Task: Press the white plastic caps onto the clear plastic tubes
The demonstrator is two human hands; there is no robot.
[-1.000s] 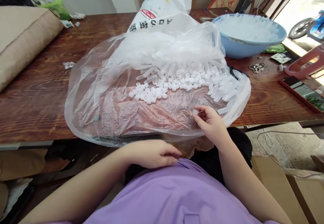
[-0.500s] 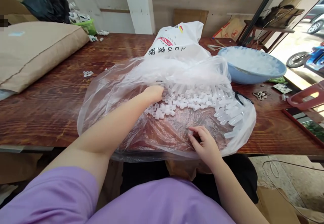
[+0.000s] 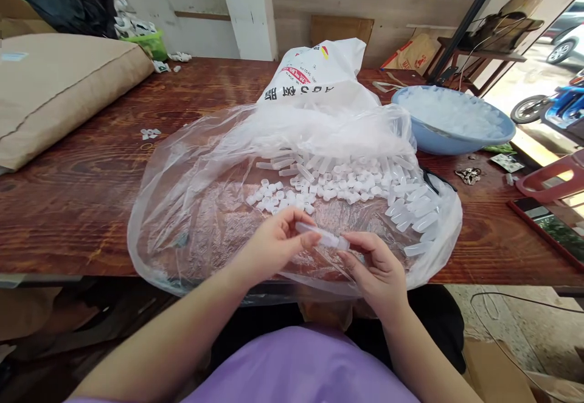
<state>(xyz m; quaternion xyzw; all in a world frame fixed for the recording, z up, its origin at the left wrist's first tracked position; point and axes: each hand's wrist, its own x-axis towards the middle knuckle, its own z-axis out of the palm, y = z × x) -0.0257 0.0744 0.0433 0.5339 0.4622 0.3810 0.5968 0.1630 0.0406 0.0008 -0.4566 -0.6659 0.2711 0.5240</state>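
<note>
A clear plastic tube is held level between both hands above the near part of a clear plastic sheet. My left hand pinches the tube's left end. My right hand pinches its right end, where a small white cap sits. Farther back on the sheet lie a heap of small white caps and several clear tubes at the right.
The sheet lies on a dark wooden table. Behind it stand a white printed sack and a blue bowl of clear pieces. A tan cushion fills the far left. A phone and keys lie at the right.
My left hand came back from the heap of pieces with a clear tube and met my right hand near the table's front edge. Both hands now hold the tube.
</note>
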